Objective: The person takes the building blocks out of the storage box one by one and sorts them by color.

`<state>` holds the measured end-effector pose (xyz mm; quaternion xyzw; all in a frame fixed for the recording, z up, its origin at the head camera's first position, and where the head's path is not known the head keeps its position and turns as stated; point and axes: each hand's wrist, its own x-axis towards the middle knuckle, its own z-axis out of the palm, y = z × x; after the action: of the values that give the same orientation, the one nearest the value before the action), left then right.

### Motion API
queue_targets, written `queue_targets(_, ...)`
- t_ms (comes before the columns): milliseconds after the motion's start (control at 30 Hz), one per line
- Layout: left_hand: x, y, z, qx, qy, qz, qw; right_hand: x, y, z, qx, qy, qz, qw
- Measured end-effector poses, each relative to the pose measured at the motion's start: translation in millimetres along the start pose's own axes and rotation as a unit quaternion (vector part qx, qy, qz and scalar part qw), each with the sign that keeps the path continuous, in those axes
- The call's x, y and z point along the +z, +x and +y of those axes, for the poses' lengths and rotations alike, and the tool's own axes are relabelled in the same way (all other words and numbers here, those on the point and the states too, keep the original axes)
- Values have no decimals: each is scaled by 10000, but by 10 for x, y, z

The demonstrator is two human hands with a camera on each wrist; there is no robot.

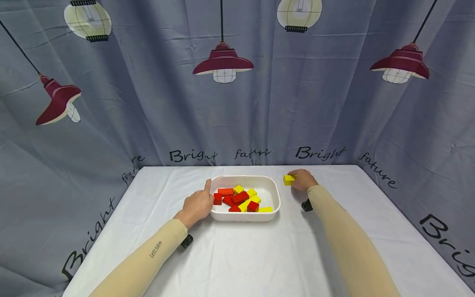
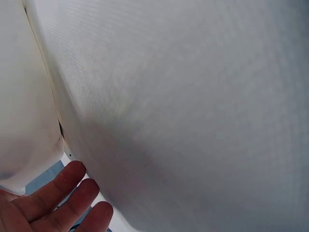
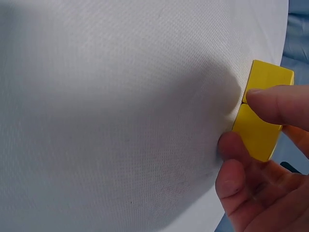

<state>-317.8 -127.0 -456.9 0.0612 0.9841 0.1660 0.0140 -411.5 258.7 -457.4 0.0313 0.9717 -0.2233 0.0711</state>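
Observation:
A white tray (image 1: 245, 217) holds several red blocks (image 1: 240, 197) and yellow blocks (image 1: 238, 189). My left hand (image 1: 197, 205) rests against the tray's left side, its index finger pointing forward along the wall. In the left wrist view, the other fingers (image 2: 67, 186) lie loosely extended beside the tray (image 2: 29, 96). Off the tray's far right corner, my right hand (image 1: 302, 180) grips yellow blocks (image 1: 288, 180). Two yellow blocks (image 3: 258, 130) show end to end in the right wrist view, the thumb across them near their seam and fingers at the lower one.
A white cloth (image 1: 245, 255) covers the table under the tray. Behind the far edge hangs a grey-blue curtain (image 1: 163, 103) printed with lamps and lettering. A dark wrist camera (image 1: 306, 205) sits below the right wrist, another (image 1: 187, 241) below the left.

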Motion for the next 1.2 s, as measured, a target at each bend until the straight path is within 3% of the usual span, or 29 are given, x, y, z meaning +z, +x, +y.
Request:
queue_targets(533,16,3,-11,-42,-43,-14,10000,27,28,51,23,-122,-19,9999)
queue_targets(933,-56,80,7,100,-2,99,9999,-272,-110,-49,32,-328,315,9990)
queue_targets(1200,-12,12,2,-12,-62,-51,10000,-257,-222,-119,133,-319,524,9980)
